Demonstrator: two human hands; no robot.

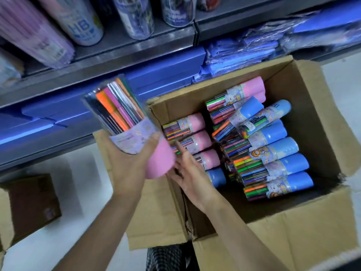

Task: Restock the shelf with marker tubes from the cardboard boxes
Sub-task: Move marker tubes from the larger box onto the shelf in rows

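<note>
Head view looks down past two bare forearms toward an open brown cardboard box (322, 98) on a pale floor. Nearest, at the bottom edge, a patch of black-and-white checked fabric (166, 257) shows between the arms. Left hand (132, 165) grips a clear plastic marker tube with a pink cap (125, 122), thumb curled across its printed label and the palm under it, holding it tilted above the box's left flap with the pink cap end toward the person and the coloured markers pointing up and away. Right hand (193, 177) reaches into the near-left part of the box, fingers spread and only loosely bent, its fingertips at the pink cap of the held tube and just over the tubes below; it clasps nothing that can be made out. Inside the box lie rows of marker tubes on their sides, pink-capped tubes (197, 124) at the left and top, blue-capped tubes (283, 163) stacked on the right. A smaller brown carton (33, 202) sits on the floor at far left. Beyond, grey metal shelving (117, 53) carries blue packaged stock (244, 53) and upright cylindrical pencil canisters (82, 22), blurred.
</note>
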